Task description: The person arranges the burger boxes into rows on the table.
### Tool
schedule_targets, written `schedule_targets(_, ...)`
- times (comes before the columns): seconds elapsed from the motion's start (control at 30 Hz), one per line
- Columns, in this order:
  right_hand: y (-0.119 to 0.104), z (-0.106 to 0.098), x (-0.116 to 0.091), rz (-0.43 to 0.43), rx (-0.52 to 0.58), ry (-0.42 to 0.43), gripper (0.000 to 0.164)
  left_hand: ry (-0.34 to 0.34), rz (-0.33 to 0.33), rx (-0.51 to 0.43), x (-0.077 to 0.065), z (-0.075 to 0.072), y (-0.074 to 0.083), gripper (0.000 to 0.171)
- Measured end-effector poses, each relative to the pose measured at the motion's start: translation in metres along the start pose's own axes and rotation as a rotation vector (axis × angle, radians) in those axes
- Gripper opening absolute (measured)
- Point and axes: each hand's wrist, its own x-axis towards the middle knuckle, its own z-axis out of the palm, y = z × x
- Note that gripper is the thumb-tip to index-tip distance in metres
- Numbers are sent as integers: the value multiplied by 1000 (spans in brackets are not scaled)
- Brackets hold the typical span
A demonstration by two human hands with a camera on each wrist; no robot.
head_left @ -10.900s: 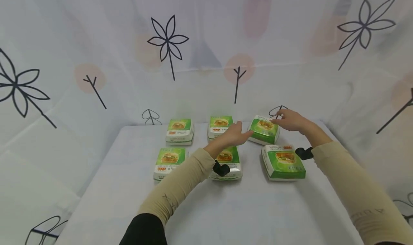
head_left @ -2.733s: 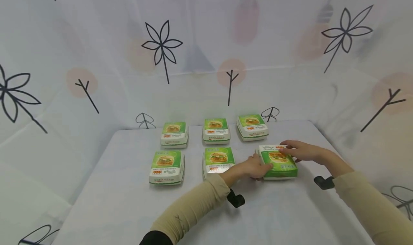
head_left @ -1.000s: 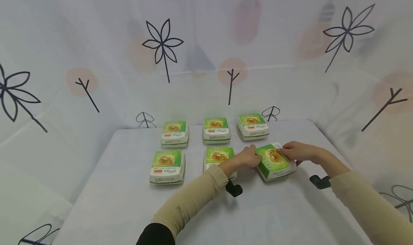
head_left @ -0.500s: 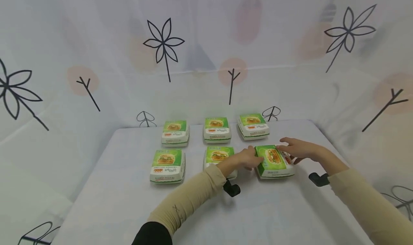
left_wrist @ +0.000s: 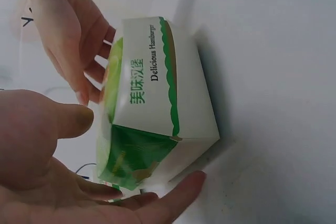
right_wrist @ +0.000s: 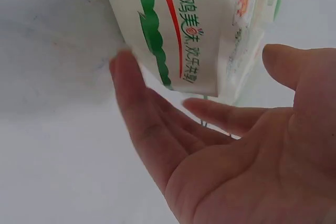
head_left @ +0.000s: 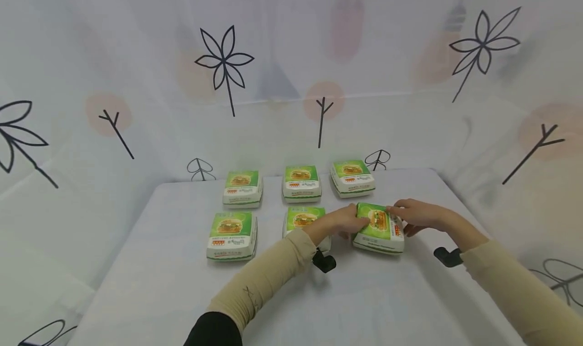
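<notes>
In the head view, a green-and-white hamburger box [head_left: 379,227] sits at the front right of the table, turned askew, its green part to the left and its red-lettered white part to the right. My left hand [head_left: 344,220] holds its left end, thumb over the lid; the left wrist view shows the fingers [left_wrist: 178,198] low beside the green end. Around the right end, my right hand [head_left: 421,215] has its thumb at the lid's edge. In the right wrist view its fingers [right_wrist: 147,124] are spread loosely near the box's lower edge.
Behind stand three matching boxes: back left [head_left: 243,189], back middle [head_left: 301,184] and back right [head_left: 352,179]. A front-left box [head_left: 231,237] and a front-middle box [head_left: 304,219], partly covered by my left arm, share the white table [head_left: 173,285]. Patterned cloth [head_left: 273,128] hangs behind.
Over recent seconds the front-right box has turned between my hands, its green part swinging from the near side to the left. Earlier, my hands were at the back-right box, which has since been turned.
</notes>
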Motion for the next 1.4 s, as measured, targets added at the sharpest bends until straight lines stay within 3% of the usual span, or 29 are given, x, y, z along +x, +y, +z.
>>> schedule_targets(0.27, 1, -4, 1, -41, -50, 16, 69, -28, -29, -31, -17, 7, 5, 63)
schedule_targets(0.5, 2, 10, 1, -32, -24, 12, 53, -5, 28, -4, -14, 7, -1, 55)
schedule_targets(0.7, 2, 11, -5, -36, -64, 28, 52, -7, 58, 19, -11, 3, -5, 56)
schedule_targets(0.97, -5, 8, -4, -76, -238, 88, 70, 2, 38, 233, -25, 6, -3, 68)
schedule_targets(1.13, -4, 9, -4, -85, -226, 81, 69, 3, 59, 203, -23, 8, -3, 66)
schedule_targets(1.27, -3, 12, -4, -85, -184, 76, 64, 8, 87, 161, -14, 1, -5, 59)
schedule_targets(1.4, -3, 13, -4, -81, -166, 85, 64, 14, 75, 104, -11, -4, -5, 59)
